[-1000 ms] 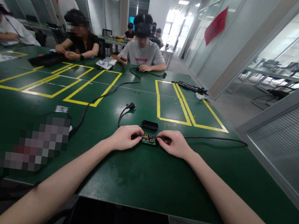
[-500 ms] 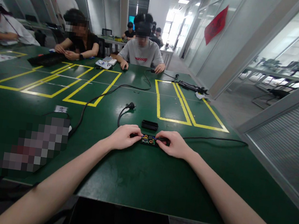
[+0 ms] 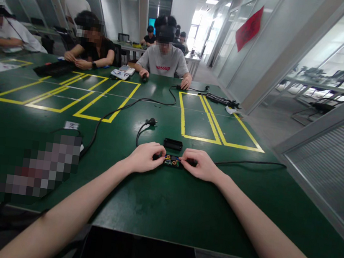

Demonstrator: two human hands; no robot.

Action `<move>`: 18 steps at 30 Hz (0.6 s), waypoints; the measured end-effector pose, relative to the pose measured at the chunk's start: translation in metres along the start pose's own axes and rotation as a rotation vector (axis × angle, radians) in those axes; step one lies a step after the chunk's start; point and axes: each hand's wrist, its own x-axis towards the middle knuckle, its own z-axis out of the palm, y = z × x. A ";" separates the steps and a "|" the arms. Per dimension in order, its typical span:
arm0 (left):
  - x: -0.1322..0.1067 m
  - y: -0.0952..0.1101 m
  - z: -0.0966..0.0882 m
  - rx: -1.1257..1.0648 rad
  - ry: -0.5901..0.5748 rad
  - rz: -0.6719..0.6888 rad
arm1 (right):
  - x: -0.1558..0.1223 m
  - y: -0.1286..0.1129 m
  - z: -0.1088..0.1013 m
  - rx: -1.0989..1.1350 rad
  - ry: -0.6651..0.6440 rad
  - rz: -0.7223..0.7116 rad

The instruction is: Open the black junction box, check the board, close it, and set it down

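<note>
In front of me on the green table lies an opened black power adapter (image 3: 172,162), its circuit board facing up with copper-coloured coils and blue wires at the ends. My left hand (image 3: 146,157) is closed at its left end, thumb and forefinger pinched at the board's edge. At the right end my right hand (image 3: 199,165) pinches in the same way, fingertips by the blue wire. The fingers hide both ends of the case. Just behind it sits the loose black cover (image 3: 173,144), hollow side showing.
A black plug (image 3: 151,121) on a short cord lies beyond my left hand. A thin black cable (image 3: 250,162) runs off to the right. Yellow tape outlines (image 3: 200,140) mark the table. A pixelated object (image 3: 43,165) lies at left. Co-workers sit across the table.
My fingertips have shifted slightly at both ends of the adapter, with the right fingers a little more raised. Across the table, a co-worker's hand has moved slightly.
</note>
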 end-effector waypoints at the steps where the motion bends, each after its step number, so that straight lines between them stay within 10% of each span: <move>1: 0.000 0.000 0.000 0.006 0.004 0.000 | 0.000 0.000 0.000 0.005 -0.003 0.004; 18: -0.001 -0.010 -0.003 -0.098 0.076 0.048 | 0.002 0.000 0.000 0.161 0.047 0.033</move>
